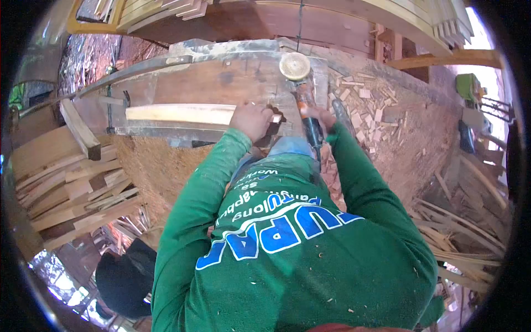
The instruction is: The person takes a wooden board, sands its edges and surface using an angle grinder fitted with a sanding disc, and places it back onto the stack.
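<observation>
A long pale wooden piece (180, 114) lies across the workbench (221, 80). My left hand (251, 120) is closed around its right end, with the fingers partly hidden. In my right hand (321, 115) is an angle grinder (304, 97) with an orange and black body, gripped near its middle. Its round, tan sanding disc (295, 67) faces up at the far end, beyond my hand and apart from the wooden piece. I cannot tell whether the disc is spinning.
Small wood offcuts (373, 110) lie scattered in sawdust to the right. Stacked boards (83, 185) fill the left side, below a jutting wooden bar (80, 130). Long thin strips (462, 238) lie at lower right. Slatted wooden frames (420, 22) stand at the back.
</observation>
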`<state>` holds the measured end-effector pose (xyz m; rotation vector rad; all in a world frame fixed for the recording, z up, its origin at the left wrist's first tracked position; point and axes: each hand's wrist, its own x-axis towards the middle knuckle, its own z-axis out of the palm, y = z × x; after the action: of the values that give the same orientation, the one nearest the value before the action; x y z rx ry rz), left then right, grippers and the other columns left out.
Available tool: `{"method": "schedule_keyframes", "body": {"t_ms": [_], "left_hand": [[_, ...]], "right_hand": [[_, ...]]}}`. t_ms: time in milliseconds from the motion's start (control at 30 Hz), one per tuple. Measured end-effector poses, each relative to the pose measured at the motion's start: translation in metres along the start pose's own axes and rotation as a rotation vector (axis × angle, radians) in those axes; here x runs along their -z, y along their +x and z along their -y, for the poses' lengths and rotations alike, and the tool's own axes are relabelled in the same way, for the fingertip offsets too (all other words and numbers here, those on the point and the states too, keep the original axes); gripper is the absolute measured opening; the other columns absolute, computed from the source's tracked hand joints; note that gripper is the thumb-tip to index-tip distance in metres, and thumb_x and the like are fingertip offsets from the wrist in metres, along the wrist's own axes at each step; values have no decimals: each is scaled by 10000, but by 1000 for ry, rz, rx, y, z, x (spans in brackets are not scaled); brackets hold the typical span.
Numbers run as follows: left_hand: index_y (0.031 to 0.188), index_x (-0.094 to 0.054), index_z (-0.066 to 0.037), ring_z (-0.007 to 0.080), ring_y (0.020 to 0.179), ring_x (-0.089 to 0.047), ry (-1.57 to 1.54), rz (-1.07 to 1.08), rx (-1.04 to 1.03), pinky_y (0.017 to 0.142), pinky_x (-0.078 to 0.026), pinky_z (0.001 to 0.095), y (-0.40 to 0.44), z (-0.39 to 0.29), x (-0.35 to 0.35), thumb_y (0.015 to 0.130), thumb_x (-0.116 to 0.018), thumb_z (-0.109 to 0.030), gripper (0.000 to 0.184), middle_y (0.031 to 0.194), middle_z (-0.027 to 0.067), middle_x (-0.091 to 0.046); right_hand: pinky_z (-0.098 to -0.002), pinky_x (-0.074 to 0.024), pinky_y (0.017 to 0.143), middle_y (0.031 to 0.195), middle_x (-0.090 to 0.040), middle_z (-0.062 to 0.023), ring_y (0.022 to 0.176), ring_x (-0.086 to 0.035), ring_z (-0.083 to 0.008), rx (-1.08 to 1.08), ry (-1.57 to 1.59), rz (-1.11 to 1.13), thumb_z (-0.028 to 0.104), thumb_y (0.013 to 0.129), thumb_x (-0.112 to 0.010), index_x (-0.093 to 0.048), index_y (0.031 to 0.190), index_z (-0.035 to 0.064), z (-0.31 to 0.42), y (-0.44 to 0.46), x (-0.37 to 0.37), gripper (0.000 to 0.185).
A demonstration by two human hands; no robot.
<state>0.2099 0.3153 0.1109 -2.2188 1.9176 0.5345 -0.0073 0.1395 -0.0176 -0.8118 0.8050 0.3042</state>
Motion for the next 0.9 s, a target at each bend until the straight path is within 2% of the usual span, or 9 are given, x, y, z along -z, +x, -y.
{"method": "schedule_keyframes", "body": {"t_ms": [67,167,300,433,533,667,767,800,900], "left_hand": [[1021,-722,-200,254,1060,-664,-9,-114,-32,897,-476,457,2,11,4,849,-740,-316,209,1040,21,-708],[1087,-715,-203,261,1172,-618,-123,-48,-20,946,-453,496,2,23,4,831,-770,-360,306,1160,14,-688],[1229,-664,-205,274,1216,-604,-224,-132,67,1004,-429,524,-28,34,20,796,-813,-439,515,1254,36,-659],[1368,-591,-265,267,1236,-601,-99,-67,122,1039,-409,506,-47,62,15,764,-832,-492,689,1294,30,-641],[1315,-621,-260,284,1226,-611,-75,41,199,1043,-410,517,-32,62,17,797,-806,-376,562,1283,34,-658],[1278,-640,-246,294,1214,-623,-23,60,218,1052,-404,514,-35,61,18,802,-782,-330,504,1234,45,-685],[1278,-647,-238,304,1213,-630,-103,-72,213,1057,-398,519,-54,91,9,787,-799,-392,536,1243,60,-692],[1296,-655,-225,296,1237,-614,-84,-22,264,1071,-385,528,-62,101,16,785,-797,-496,595,1275,70,-687],[1305,-671,-200,286,1245,-599,-61,-306,220,1082,-372,535,-103,144,8,784,-787,-585,659,1271,77,-691]], "right_hand": [[-334,-563,727,953,-704,-85,811,-678,-175,149,-451,-91,416,811,-856,-647,1183,-9,-17,0,11,603],[-331,-552,760,937,-697,-63,836,-662,-162,352,-351,-307,390,765,-909,-652,1140,-10,-48,-3,11,606],[-368,-564,830,973,-751,-151,905,-726,-226,313,-713,-626,327,688,-942,-674,1157,22,-21,-37,-19,619],[-418,-569,861,1005,-757,-210,936,-742,-315,428,-757,-673,403,723,-880,-727,1087,21,-5,-33,-46,550],[-477,-566,910,1048,-757,-231,1001,-727,-396,311,-1031,-625,545,791,-762,-755,1115,28,31,-5,-49,610],[-479,-575,916,1051,-764,-204,1000,-735,-378,140,-1272,-665,552,858,-704,-761,1082,19,74,-8,-73,581],[-500,-579,884,1019,-760,-211,981,-737,-385,405,-1323,-929,510,924,-647,-745,1075,19,67,-15,-96,523],[-496,-569,900,1036,-756,-216,1009,-728,-384,405,-1262,-849,514,936,-628,-734,1118,11,70,-24,-109,545],[-487,-546,937,1054,-752,-221,1060,-714,-375,384,-1066,-688,515,966,-583,-709,1197,-14,54,-39,-146,591]]}}
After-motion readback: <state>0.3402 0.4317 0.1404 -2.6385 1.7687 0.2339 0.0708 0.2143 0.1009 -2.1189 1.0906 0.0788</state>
